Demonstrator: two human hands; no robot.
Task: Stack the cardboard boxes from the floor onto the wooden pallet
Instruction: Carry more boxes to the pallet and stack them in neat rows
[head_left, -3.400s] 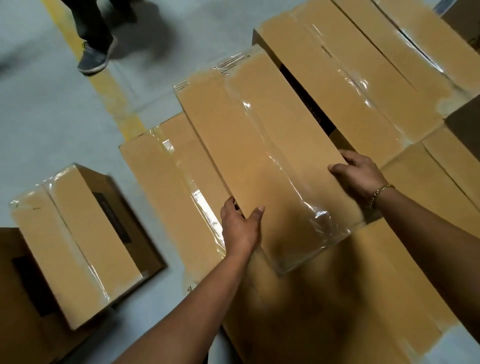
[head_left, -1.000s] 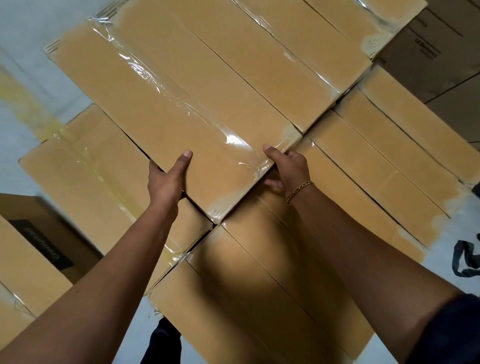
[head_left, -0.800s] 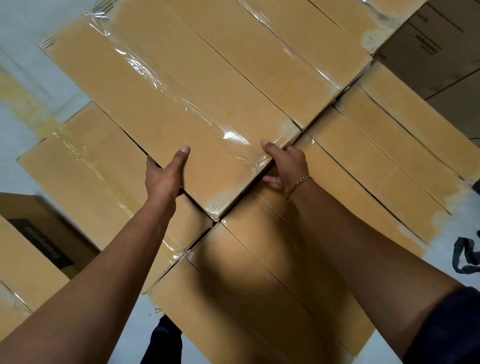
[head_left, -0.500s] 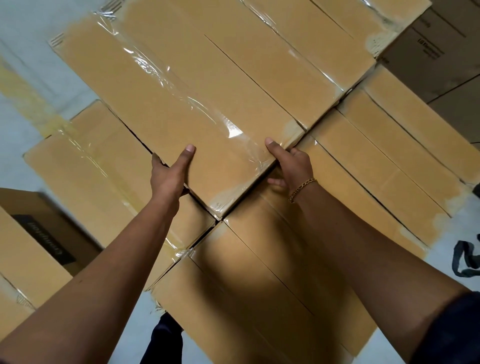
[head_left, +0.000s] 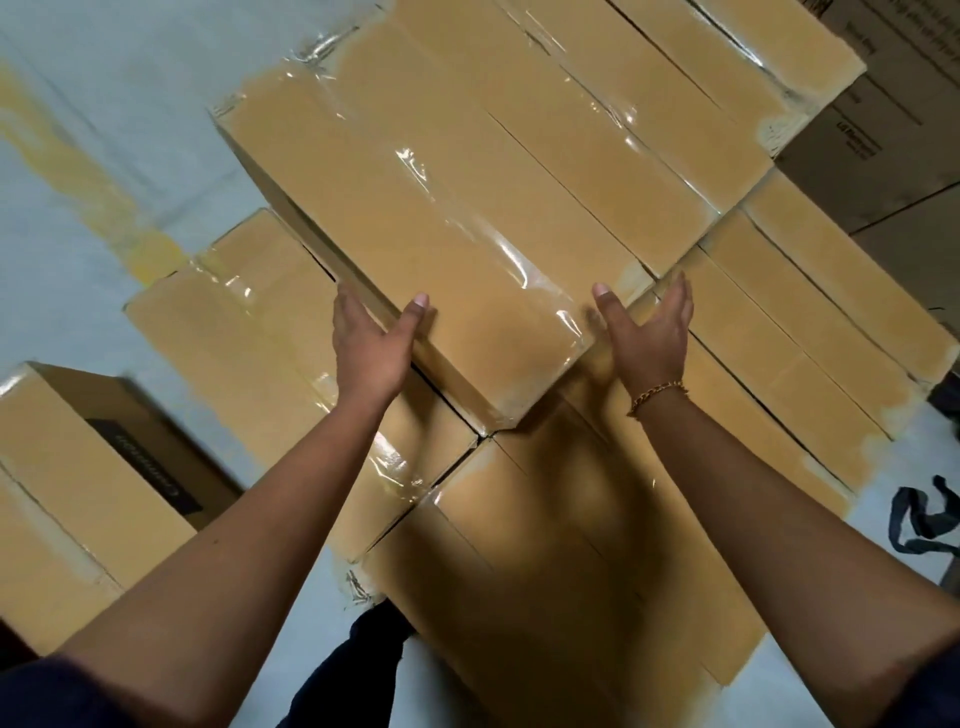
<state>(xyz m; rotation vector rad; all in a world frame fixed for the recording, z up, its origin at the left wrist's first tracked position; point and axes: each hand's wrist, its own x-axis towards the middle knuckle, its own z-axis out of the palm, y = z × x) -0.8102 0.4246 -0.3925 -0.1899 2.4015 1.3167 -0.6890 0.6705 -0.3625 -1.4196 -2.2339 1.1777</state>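
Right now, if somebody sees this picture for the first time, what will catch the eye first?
First, the long tan cardboard box under shiny clear tape, lying diagonally across the middle on a lower layer of similar boxes. Next, the open hands at its near corner: the left hand against its side, thumb on top; the right hand, gold chain bracelet at the wrist, by its end.

Left of the tightly packed stacked boxes (head_left: 571, 156) lies open floor (head_left: 130, 78) — broken only by one loose box (head_left: 78, 467).
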